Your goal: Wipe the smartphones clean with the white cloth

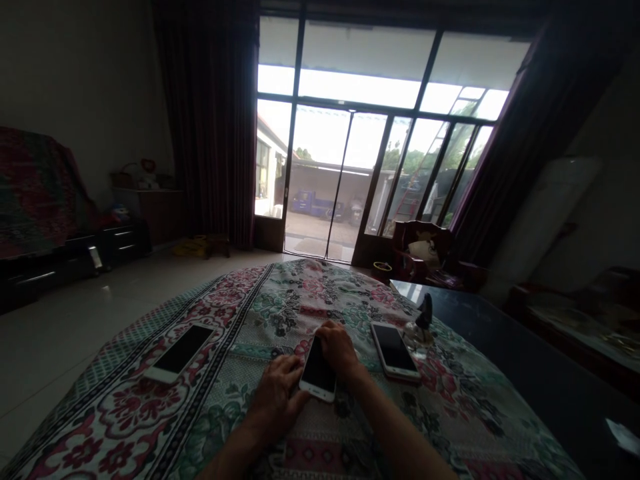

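At eleven o'clock, a slim white phone (179, 353) lies on the soft flowered cloth (100, 407). At twelve, my left hand (277, 393) and right hand (339, 350) curl loosely around a glossy black-screened phone (318, 370), pressing its edges. At one, a pale-framed phone (395, 352) lies flat.

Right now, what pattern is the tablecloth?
The tablecloth is red-and-green floral with dark striped bands; head view.

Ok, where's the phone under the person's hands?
In the head view, the white smartphone lies at centre on the floral cloth, between the left hand and the right hand, with a second phone just to its right.
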A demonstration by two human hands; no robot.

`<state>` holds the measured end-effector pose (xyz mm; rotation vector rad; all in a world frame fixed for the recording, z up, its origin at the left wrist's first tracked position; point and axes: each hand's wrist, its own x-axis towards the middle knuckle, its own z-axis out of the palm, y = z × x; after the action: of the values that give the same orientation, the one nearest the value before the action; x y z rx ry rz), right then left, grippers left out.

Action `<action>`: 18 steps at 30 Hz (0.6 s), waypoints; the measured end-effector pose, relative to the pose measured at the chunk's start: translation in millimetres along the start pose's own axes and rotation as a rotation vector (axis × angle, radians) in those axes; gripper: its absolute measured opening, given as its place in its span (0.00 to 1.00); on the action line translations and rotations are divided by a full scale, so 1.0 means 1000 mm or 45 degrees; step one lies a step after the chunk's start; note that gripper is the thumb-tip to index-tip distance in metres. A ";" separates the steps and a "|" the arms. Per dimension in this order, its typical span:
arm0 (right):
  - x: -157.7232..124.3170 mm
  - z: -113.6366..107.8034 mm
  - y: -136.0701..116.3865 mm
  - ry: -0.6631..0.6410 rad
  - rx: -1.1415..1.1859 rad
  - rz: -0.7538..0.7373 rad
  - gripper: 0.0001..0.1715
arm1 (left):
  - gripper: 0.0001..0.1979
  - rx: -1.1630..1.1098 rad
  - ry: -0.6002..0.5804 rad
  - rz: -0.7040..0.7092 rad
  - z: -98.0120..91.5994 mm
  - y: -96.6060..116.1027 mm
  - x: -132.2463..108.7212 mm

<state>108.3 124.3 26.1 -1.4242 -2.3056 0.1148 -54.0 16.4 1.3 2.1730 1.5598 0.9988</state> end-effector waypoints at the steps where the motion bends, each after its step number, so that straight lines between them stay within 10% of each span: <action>1: 0.004 0.001 0.002 0.006 -0.002 0.013 0.19 | 0.15 -0.012 0.009 -0.001 0.000 0.000 0.000; 18: -0.033 -0.001 -0.020 0.034 0.096 -0.073 0.18 | 0.09 -0.123 0.133 -0.148 0.005 -0.003 0.006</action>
<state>105.2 86.0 22.6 -1.3142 -2.2932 0.1628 -51.8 23.8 -2.4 1.9711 1.6273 1.1417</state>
